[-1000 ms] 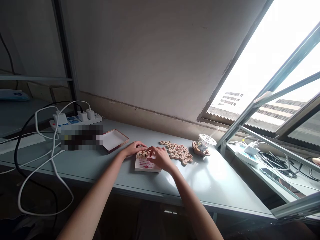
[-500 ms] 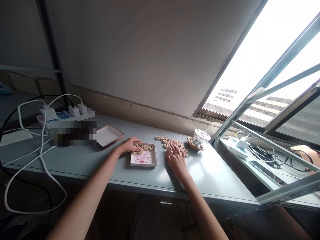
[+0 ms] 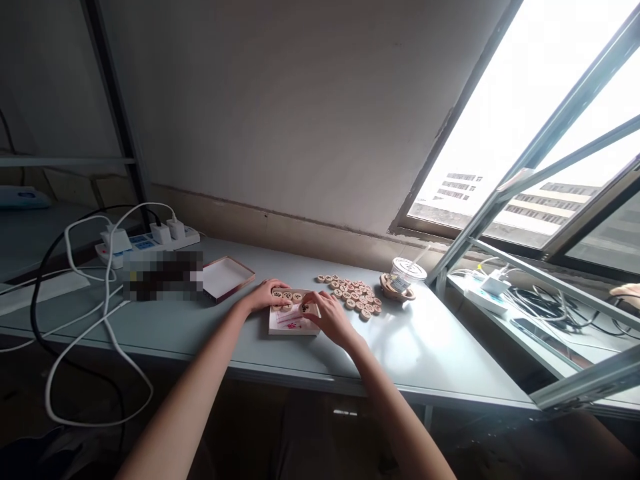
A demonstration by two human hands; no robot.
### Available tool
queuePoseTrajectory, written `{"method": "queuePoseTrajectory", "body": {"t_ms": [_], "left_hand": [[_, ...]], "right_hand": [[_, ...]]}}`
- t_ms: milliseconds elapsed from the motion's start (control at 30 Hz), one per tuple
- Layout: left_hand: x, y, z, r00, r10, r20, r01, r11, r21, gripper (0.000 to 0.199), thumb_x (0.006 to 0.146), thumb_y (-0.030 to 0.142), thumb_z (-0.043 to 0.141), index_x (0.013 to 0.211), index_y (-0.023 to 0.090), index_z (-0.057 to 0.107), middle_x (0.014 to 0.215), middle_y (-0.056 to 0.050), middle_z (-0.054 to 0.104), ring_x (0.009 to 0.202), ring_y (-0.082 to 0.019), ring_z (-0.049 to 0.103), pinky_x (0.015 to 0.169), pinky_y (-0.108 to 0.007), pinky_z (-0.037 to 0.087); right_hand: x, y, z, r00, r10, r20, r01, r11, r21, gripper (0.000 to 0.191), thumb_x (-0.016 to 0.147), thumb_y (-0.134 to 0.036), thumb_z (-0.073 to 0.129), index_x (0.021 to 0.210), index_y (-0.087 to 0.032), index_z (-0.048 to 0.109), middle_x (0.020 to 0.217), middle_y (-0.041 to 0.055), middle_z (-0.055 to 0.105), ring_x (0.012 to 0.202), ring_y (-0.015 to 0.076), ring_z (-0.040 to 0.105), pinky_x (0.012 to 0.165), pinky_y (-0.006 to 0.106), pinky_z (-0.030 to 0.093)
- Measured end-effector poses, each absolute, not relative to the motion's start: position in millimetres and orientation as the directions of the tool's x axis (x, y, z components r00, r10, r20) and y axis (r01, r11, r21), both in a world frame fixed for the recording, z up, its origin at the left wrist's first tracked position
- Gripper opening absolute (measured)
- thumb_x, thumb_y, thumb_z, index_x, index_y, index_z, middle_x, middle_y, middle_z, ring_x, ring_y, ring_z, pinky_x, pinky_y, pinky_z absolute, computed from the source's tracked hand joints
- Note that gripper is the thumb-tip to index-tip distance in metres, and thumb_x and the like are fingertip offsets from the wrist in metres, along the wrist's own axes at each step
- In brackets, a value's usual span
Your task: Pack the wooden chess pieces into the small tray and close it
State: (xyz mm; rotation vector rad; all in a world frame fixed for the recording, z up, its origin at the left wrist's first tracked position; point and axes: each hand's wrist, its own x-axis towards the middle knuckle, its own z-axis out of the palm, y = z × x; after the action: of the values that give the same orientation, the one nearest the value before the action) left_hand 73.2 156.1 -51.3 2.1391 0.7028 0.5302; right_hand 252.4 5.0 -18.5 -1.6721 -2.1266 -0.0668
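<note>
A shallow white box (image 3: 293, 330) lies on the grey desk, with several round wooden pieces (image 3: 287, 296) in rows at its far side and red marks on its bottom. My left hand (image 3: 263, 295) grips the box's far left corner. Over the box's right part, my right hand (image 3: 330, 315) pinches one round piece (image 3: 307, 309) with a dark character. To the right, a cluster of loose wooden pieces (image 3: 356, 293) with red or dark characters lies on the desk.
A box lid (image 3: 227, 277) lies left of the box. Beyond the pieces, a plastic cup (image 3: 404, 273) stands at a brown bowl (image 3: 390, 291). A power strip (image 3: 150, 243) and loose white cables fill the left side. Another person's hand (image 3: 627, 292) shows at the right edge.
My right hand has moved left from the loose pieces to the box, with a piece in its fingers. My left hand stays at the box. The view has shifted slightly.
</note>
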Motion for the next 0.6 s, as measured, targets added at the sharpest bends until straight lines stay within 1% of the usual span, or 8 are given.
{"method": "queuePoseTrajectory", "body": {"t_ms": [100, 167, 300, 400, 467, 533, 600], "left_hand": [[74, 156, -51, 0.757, 0.64, 0.135, 0.305, -0.528, 0.793, 0.055, 0.062, 0.05, 0.068, 0.106, 0.018, 0.064, 0.115, -0.01, 0.057, 0.111, -0.027, 0.05, 0.093, -0.031, 0.039], [74, 157, -51, 0.762, 0.634, 0.133, 0.299, -0.527, 0.795, 0.055, 0.062, 0.051, 0.068, 0.107, 0.018, 0.063, 0.115, -0.01, 0.058, 0.11, -0.027, 0.05, 0.093, -0.033, 0.039], [74, 159, -52, 0.758, 0.64, 0.129, 0.304, -0.521, 0.797, 0.056, 0.062, 0.052, 0.068, 0.107, 0.018, 0.063, 0.116, -0.011, 0.057, 0.11, -0.027, 0.051, 0.093, -0.033, 0.04], [76, 161, -55, 0.746, 0.65, 0.147, 0.316, -0.539, 0.78, 0.05, 0.065, 0.05, 0.065, 0.104, 0.018, 0.064, 0.113, -0.009, 0.059, 0.107, -0.027, 0.053, 0.091, -0.032, 0.041], [79, 160, -56, 0.721, 0.669, 0.178, 0.342, -0.567, 0.749, 0.043, 0.069, 0.048, 0.06, 0.1, 0.018, 0.066, 0.108, -0.009, 0.061, 0.103, -0.026, 0.054, 0.089, -0.032, 0.042], [82, 158, -56, 0.671, 0.707, 0.224, 0.41, -0.605, 0.683, 0.038, 0.071, 0.047, 0.057, 0.094, 0.018, 0.067, 0.104, -0.009, 0.062, 0.103, -0.026, 0.054, 0.09, -0.033, 0.041], [85, 154, -53, 0.632, 0.735, 0.245, 0.475, -0.617, 0.627, 0.039, 0.073, 0.05, 0.055, 0.094, 0.02, 0.067, 0.105, -0.008, 0.061, 0.106, -0.028, 0.052, 0.092, -0.035, 0.039]], "right_hand": [[250, 14, -19, -0.215, 0.914, 0.344, 0.923, 0.305, -0.235, 0.017, 0.085, -0.025, 0.054, 0.102, -0.02, 0.051, 0.104, 0.0052, 0.061, 0.096, 0.0178, 0.052, 0.082, 0.03, 0.039], [251, 19, -20, -0.227, 0.908, 0.352, 0.922, 0.317, -0.222, 0.017, 0.085, -0.026, 0.055, 0.101, -0.02, 0.051, 0.103, 0.0051, 0.06, 0.097, 0.018, 0.051, 0.082, 0.03, 0.038], [253, 24, -22, -0.231, 0.896, 0.378, 0.949, 0.293, -0.113, 0.019, 0.083, -0.033, 0.058, 0.098, -0.022, 0.053, 0.1, 0.0052, 0.06, 0.098, 0.0209, 0.049, 0.083, 0.034, 0.035], [255, 23, -24, -0.2, 0.894, 0.401, 0.97, 0.239, -0.051, 0.018, 0.083, -0.036, 0.059, 0.094, -0.023, 0.057, 0.098, 0.0048, 0.06, 0.097, 0.0214, 0.049, 0.086, 0.037, 0.032], [255, 23, -25, -0.181, 0.897, 0.403, 0.975, 0.217, -0.046, 0.015, 0.084, -0.037, 0.057, 0.092, -0.024, 0.059, 0.096, 0.0038, 0.061, 0.095, 0.0208, 0.049, 0.085, 0.037, 0.031], [255, 22, -26, -0.18, 0.903, 0.391, 0.976, 0.214, -0.045, 0.014, 0.085, -0.037, 0.055, 0.09, -0.025, 0.061, 0.094, 0.0029, 0.061, 0.093, 0.02, 0.049, 0.084, 0.037, 0.031], [256, 23, -26, -0.19, 0.904, 0.382, 0.974, 0.221, -0.039, 0.014, 0.086, -0.036, 0.054, 0.091, -0.027, 0.062, 0.096, 0.0025, 0.061, 0.094, 0.0197, 0.049, 0.084, 0.037, 0.031]]}}
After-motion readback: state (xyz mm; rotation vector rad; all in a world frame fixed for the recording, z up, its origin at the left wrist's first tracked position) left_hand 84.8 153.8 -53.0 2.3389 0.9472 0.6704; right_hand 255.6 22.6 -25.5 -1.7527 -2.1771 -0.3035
